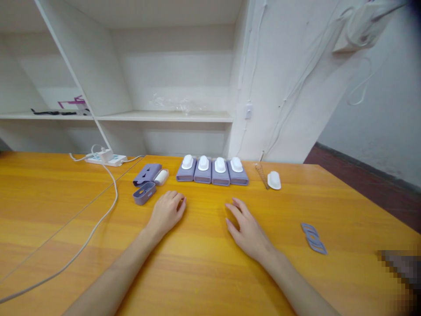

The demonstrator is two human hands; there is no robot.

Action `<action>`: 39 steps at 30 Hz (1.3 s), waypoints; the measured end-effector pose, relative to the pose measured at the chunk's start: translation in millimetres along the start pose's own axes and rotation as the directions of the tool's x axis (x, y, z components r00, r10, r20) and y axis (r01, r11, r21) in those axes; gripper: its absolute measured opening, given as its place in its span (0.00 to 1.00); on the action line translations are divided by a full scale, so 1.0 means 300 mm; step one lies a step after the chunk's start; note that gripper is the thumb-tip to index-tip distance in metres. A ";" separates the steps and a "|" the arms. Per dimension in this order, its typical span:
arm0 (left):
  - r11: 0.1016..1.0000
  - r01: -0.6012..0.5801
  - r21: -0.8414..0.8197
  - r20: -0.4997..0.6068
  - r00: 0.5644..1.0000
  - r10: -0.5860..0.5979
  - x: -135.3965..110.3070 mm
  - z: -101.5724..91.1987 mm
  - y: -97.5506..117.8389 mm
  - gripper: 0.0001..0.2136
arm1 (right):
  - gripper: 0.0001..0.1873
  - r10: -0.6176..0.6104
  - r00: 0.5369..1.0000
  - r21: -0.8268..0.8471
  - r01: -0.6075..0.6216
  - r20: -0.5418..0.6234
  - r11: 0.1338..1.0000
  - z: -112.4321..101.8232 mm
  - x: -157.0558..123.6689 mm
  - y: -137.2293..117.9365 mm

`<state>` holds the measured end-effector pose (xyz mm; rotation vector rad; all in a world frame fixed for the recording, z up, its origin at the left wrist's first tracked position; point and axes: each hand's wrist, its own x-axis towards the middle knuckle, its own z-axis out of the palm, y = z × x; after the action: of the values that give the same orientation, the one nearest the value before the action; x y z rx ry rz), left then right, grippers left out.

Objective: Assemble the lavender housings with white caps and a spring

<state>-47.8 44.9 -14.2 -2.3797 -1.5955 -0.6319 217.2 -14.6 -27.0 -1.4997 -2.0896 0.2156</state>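
My left hand (168,211) rests on the wooden table, fingers loosely curled down and thumb a little apart, with nothing visible in it. Just beyond it lie a purple box-shaped part (147,174), a white-ended piece (161,177) and a hollow purple frame (144,193). My right hand (245,228) is over the table with its fingers spread and holds nothing. Ahead of both hands several purple cases stand in a row, each with a white oval cap on top, such as the cap (220,165) on one case (220,178).
Right of the row lie a loose white cap (274,180) and a brownish coil (262,176). A flat purple slotted piece (313,238) lies farther right. At the left a power strip (107,159) and a long white cable (108,208) cross the table (197,272). Shelves (164,116) stand behind.
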 end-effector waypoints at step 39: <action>0.838 0.352 0.417 -0.162 0.936 -0.313 0.008 -0.036 -0.112 0.21 | 0.19 -0.005 1.000 0.007 0.006 -0.013 1.000 0.007 0.001 -0.001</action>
<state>-80.3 55.7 -5.7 -1.7425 -1.8932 -0.3677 215.9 -14.1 -28.7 -1.4875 -2.0807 0.2103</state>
